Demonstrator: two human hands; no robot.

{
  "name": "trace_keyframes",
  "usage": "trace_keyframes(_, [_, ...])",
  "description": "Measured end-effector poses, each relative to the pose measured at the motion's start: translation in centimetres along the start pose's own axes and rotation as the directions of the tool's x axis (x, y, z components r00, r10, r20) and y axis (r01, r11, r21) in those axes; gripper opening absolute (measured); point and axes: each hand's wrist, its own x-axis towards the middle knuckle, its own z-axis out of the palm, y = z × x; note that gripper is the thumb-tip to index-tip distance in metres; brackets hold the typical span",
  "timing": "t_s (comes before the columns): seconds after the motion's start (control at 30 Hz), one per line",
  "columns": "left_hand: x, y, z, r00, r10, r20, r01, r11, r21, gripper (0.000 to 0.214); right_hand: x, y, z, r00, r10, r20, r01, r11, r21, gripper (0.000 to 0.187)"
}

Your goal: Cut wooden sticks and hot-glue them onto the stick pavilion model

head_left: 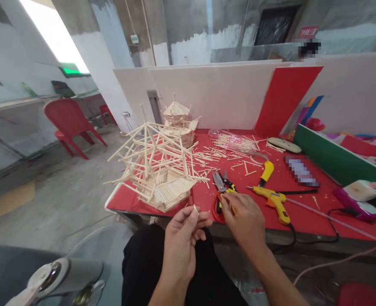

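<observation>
My left hand [184, 233] is over my lap at the table's front edge, thumb and fingertips pinching a short piece of pale wooden stick [195, 208]. My right hand [244, 216] is curled over the handles of yellow-handled pliers [230, 185] on the table; the fingers partly hide the grip. Metal snips [219, 182] with red handles lie right beside them. To the left of the tools stands an open-framed pagoda model [172, 191] built of thin sticks. Behind it is a second stick pagoda [177, 111] with a pointed roof.
Loose sticks [207, 156] and a plastic bag of sticks [232, 140] lie on the red tabletop [124, 198]. A yellow glue gun [274, 199] with a cord, a yellow-handled tool [266, 171] and a phone [301, 171] are to the right. A bottle [79, 275] is at lower left.
</observation>
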Motion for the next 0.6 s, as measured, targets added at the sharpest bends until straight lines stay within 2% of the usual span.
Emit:
trace_keyframes(0.07, [0.1,0.1,-0.2,1.0,-0.025,-0.016,0.025,1.0,-0.018,0.033,-0.4,-0.4,-0.3,0.994,-0.032,-0.108,0.04,0.996,0.077,0.023])
trace_keyframes(0.17, [0.3,0.2,-0.5,0.997,-0.067,-0.048,0.065,0.996,-0.056,0.034,-0.6,-1.5,-1.1,0.98,-0.018,-0.199,0.06,0.976,0.21,0.018])
trace_keyframes(0.23, [0.5,0.1,-0.8,0.994,-0.089,-0.059,0.083,0.992,-0.093,0.032,-0.8,-2.7,-1.8,0.979,-0.069,-0.195,0.138,0.918,0.371,0.013])
trace_keyframes(0.33, [0.7,0.0,-1.2,0.991,-0.13,-0.029,0.123,0.975,-0.187,0.03,-1.2,-4.9,-2.5,0.974,-0.193,-0.118,0.226,0.792,0.568,0.015])
trace_keyframes(0.47, [0.7,0.1,-1.4,0.979,-0.197,0.055,0.203,0.918,-0.34,0.023,-1.5,-7.0,-1.8,0.977,-0.163,-0.137,0.213,0.74,0.638,0.014])
trace_keyframes(0.6, [0.4,0.6,-1.6,0.958,-0.27,0.1,0.284,0.836,-0.469,0.009,-1.4,-7.5,-0.7,0.967,-0.16,-0.2,0.253,0.711,0.656,0.02])
